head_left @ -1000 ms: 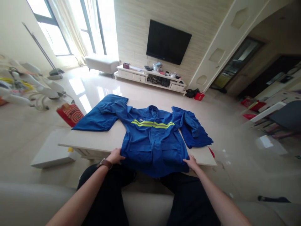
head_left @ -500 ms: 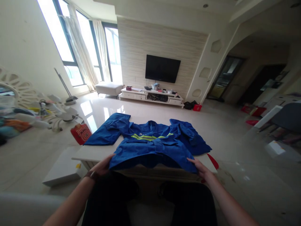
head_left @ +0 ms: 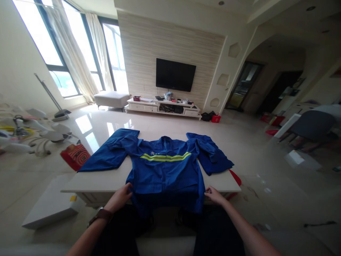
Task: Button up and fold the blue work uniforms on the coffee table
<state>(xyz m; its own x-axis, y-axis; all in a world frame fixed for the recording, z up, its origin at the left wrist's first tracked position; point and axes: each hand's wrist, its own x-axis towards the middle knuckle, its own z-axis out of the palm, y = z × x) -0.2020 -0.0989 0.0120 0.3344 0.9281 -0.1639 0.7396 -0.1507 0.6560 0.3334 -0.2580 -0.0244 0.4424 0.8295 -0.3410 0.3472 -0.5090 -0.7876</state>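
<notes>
A blue work jacket (head_left: 166, 170) with a yellow-green and grey stripe across its chest lies front up on a low white table (head_left: 103, 183). Its collar points away from me, and the lower hem droops over the near edge. My left hand (head_left: 121, 197), with a watch on the wrist, is closed on the jacket's left side near the hem. On the opposite side my right hand (head_left: 215, 195) pinches the other edge. Blue cloth (head_left: 106, 153) spreads out on both sides by the sleeves; whether it all belongs to the jacket I cannot tell.
A red bag (head_left: 76, 156) and a white box (head_left: 50, 206) stand left of the table. Farther off are a TV cabinet (head_left: 144, 106), a bench (head_left: 111, 99) and a wall-mounted television (head_left: 175, 74). At right are a dark chair (head_left: 311, 124) and a white box (head_left: 295, 158).
The jacket's lower part has gone from raised and bunched to flatter, its hem now hanging over the near table edge. Both hands have come lower and the right one inward. The view has shifted.
</notes>
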